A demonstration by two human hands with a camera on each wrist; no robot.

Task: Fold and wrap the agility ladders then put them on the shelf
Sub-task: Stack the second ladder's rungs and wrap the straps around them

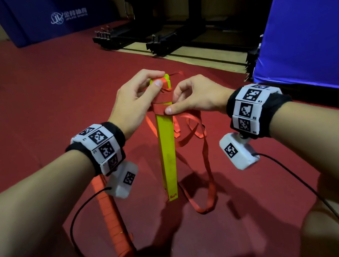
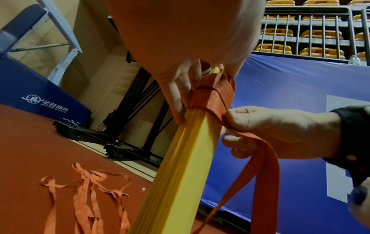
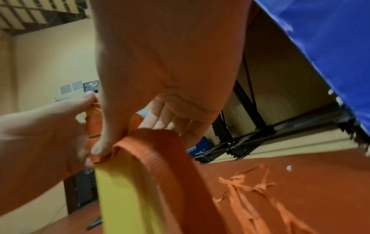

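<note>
A stack of yellow ladder rungs [image 1: 168,150] stands on end on the red floor, its top wound with red strap [image 1: 161,105]. My left hand [image 1: 138,98] grips the stack's top, thumb pressing the strap end there. My right hand [image 1: 184,102] pinches the strap against the stack just below. In the left wrist view the rungs [image 2: 180,174] rise to the wound strap [image 2: 212,98], and the right hand [image 2: 260,131] holds the strap's free length. The right wrist view shows the strap [image 3: 160,150] curving over the rungs [image 3: 120,197] under my thumb. Loose strap loops [image 1: 201,167] trail to the floor.
A second ladder bundle wrapped in red strap [image 1: 113,217] lies on the floor at lower left. A blue padded mat [image 1: 305,24] stands at right, another blue pad [image 1: 52,16] at far left. Black metal frames [image 1: 152,35] sit ahead. Loose straps [image 2: 86,197] lie beyond the stack.
</note>
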